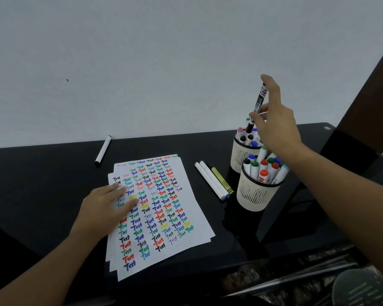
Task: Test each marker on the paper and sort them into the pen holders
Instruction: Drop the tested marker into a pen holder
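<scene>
Holding a black-capped whiteboard marker with a printed white barrel (258,102) in my right hand (274,120), fingers and thumb pinched round it, nearly upright, cap end down, right above the far cream plastic pen holder (241,155). My left hand (106,206) lies flat on the stack of white paper sheets (164,217), fingers straight, gripping nothing, pressing on the left side of the top page.

That page is crammed with rows of the word "Test" in red, green, blue, black, some yellow and faint purple. Edges of more sheets peek out underneath on the left, can't count them exactly.

Two pen holders total, both round cups with slotted ribbed walls, touching or nearly so. The near cream pen holder (255,193) is stuffed with white-barrelled markers with red, green, blue and black caps. The far one holds pink, black and blue caps, too packed to count properly.

Loose stuff on the glossy black tabletop (42,195): two slim white pens (210,181) lying side by side, a yellow marker (222,181) just beside them, all three between the paper and the holders. One more white marker with black ends (103,151) lies alone near the back edge, well apart from the rest.
</scene>
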